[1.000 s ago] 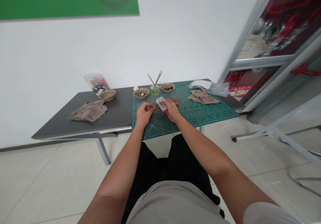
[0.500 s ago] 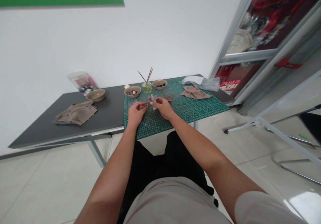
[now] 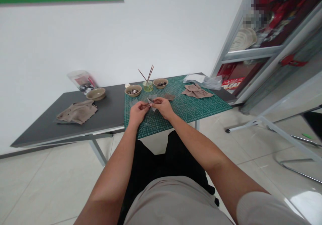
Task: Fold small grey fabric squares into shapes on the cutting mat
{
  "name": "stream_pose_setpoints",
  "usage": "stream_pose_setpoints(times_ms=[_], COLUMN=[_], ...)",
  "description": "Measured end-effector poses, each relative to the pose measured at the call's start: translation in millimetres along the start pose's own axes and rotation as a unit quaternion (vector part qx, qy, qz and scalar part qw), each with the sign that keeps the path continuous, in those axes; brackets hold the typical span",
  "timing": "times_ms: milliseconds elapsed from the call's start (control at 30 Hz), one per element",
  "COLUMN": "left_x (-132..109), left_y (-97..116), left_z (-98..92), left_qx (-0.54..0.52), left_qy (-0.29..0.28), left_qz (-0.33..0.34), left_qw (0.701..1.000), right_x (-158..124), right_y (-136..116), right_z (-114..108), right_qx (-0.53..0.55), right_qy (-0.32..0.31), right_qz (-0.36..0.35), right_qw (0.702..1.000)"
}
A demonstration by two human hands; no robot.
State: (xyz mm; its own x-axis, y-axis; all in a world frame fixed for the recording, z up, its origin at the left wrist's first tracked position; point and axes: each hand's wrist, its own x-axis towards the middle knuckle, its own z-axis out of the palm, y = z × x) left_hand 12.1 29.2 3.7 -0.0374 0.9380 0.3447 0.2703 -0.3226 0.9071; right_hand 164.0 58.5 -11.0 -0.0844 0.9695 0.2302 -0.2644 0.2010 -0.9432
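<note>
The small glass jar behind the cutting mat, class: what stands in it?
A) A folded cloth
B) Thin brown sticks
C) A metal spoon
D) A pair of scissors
B: thin brown sticks rise out of the small glass jar, leaning apart toward their tips.

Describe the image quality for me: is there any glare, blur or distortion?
In the head view, glare whitens the tiled floor at lower right; a blocky pixelated patch covers the glass cabinet door; the wide lens stretches the forearms; and the small pale piece between the left hand and right hand looks too soft to identify.
</note>
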Motion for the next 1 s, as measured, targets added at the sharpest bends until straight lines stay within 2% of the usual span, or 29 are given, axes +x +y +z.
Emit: stream_pose_setpoints(times_ms=[167,333,567,800,933,1000], left_x=[0.2,0.6,1.5,2.6,2.8,2.7], left_y=[1.2,0.0,2.2,-4.8,-5.7,-6.2], left_z=[-2.4,-1.1,-3.6,-3.9,-2.5,-1.5], left_qx=[0.014,-0.018,0.068,0.072,0.097,0.114], left_qy=[0.016,0.02,-0.006,0.008,-0.019,-0.012], left_qz=[-0.006,-0.01,-0.019,-0.008,0.011,0.017], left_qw=[1.0,1.0,0.997,0.997,0.995,0.993], right_x=[-1.1,-2.9,-3.3,-0.1,-1.2,-2.3], right_y=[0.5,-1.1,-1.5,6.6,4.0,1.7], right_z=[-0.5,-3.8,-6.4,-8.7,-8.8,-8.5], right_qx=[-0.013,-0.059,-0.085,-0.134,-0.174,-0.186], right_qy=[0.007,-0.01,-0.035,-0.013,-0.007,-0.006], right_qz=[-0.008,-0.017,-0.029,-0.033,-0.061,-0.065], right_qw=[1.0,0.998,0.995,0.99,0.983,0.98])
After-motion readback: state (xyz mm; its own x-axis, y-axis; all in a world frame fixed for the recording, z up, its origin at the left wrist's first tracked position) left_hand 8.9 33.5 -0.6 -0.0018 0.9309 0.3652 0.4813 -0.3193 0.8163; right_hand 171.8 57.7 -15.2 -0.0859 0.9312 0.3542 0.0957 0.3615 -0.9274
